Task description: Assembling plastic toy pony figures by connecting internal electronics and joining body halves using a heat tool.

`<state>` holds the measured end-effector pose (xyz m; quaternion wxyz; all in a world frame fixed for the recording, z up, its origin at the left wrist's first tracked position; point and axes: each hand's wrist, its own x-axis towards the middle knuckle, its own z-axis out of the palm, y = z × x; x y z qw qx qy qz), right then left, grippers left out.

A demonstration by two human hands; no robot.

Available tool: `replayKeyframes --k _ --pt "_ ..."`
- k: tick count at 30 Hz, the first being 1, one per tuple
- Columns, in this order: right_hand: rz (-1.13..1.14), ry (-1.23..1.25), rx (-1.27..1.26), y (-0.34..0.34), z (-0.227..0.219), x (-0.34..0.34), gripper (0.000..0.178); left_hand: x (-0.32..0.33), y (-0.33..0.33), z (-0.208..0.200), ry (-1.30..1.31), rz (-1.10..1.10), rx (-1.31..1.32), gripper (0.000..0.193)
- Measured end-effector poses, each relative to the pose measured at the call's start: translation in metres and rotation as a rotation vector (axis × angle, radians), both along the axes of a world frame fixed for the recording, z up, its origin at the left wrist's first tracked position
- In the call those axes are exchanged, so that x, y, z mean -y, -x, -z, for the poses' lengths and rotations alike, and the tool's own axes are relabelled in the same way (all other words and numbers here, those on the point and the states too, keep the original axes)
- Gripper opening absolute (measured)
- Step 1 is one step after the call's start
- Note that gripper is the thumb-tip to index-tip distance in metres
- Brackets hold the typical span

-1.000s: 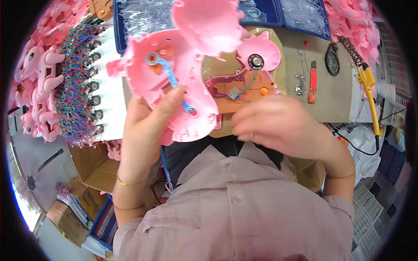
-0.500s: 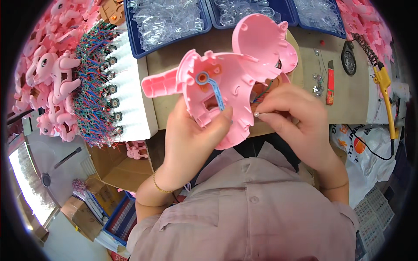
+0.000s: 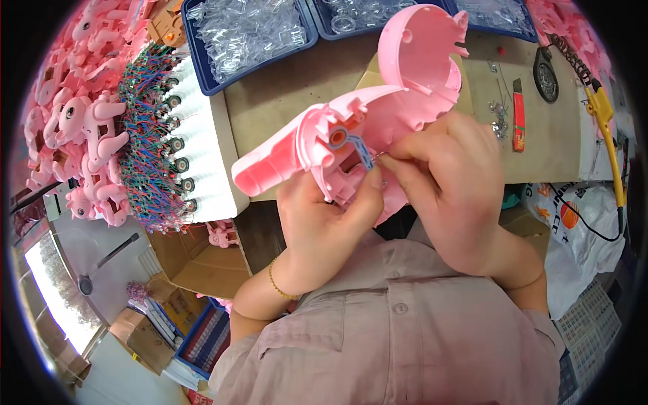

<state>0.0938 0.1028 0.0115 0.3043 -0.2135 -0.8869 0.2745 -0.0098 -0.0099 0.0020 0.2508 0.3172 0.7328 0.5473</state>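
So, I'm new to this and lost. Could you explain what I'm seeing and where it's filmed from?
There is no machine: these are a person's bare hands, seen from above by a wide camera worn on the head, so straight edges bend. The left hand holds a pink toy shell with a blue strip inside. The right hand pinches at the shell; anything it holds is too small to tell. The table carries a dark blue tray of clear plastic parts and a red cutter.

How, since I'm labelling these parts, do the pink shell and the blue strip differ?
The pink shell is large; the blue strip is far smaller. The shell is broad and hollow; the strip is narrow, with a ring at one end. Both are at the left hand, the strip beside its thumb.
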Motion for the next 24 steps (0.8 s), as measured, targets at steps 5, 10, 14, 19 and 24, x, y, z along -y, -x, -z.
replayKeyframes --k 5,10,14,19,24 --pt "-0.040 0.007 0.016 0.000 -0.002 -0.003 0.021 -0.001 0.001 0.001 0.004 -0.013 -0.060 0.028" --pt "-0.043 0.034 0.012 -0.001 -0.003 -0.003 0.021 -0.001 -0.002 0.007 -0.037 -0.059 -0.112 0.027" --pt "-0.011 0.029 0.014 0.001 -0.002 0.001 0.019 -0.002 0.000 0.011 -0.138 -0.029 -0.271 0.026" --pt "-0.009 -0.006 0.024 0.002 -0.003 0.001 0.018 -0.006 -0.005 0.011 -0.145 -0.047 -0.317 0.028" --pt "0.018 -0.052 0.078 -0.004 -0.007 -0.006 0.017 -0.004 -0.002 -0.001 0.047 0.120 -0.067 0.035"
